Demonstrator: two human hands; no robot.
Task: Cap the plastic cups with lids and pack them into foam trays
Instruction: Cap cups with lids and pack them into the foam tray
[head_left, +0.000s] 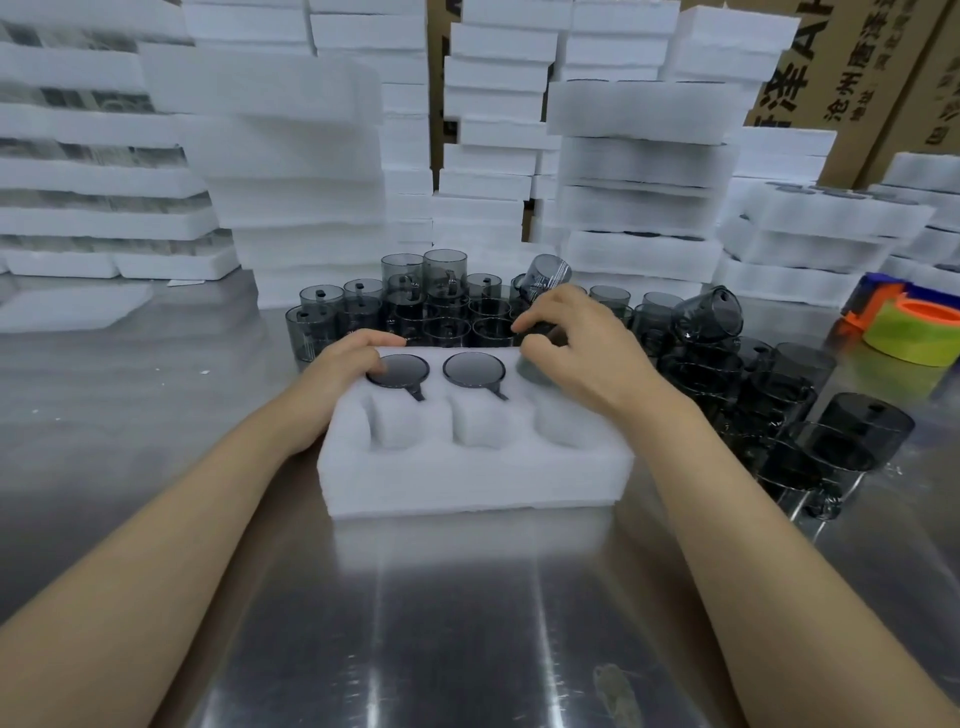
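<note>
A white foam tray (467, 467) sits mid-frame on the steel surface (467, 597). Two capped cups (474, 369) fill the left and middle pockets of its upper row. The left hand (345, 364) lies over the tray's upper-left corner, its bent fingertips pressing on the left lid (402, 370). The right hand (576, 343) grips a third cup (531, 371), mostly hidden, at the upper-right pocket. Loose grey cups (447, 306) crowd above and to the right of the tray.

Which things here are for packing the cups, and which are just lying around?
For the job: foam tray, two lidded cups in it, loose cups behind, cup under the right hand, spare foam trays.
Just lying about: tape rolls, cardboard boxes.
</note>
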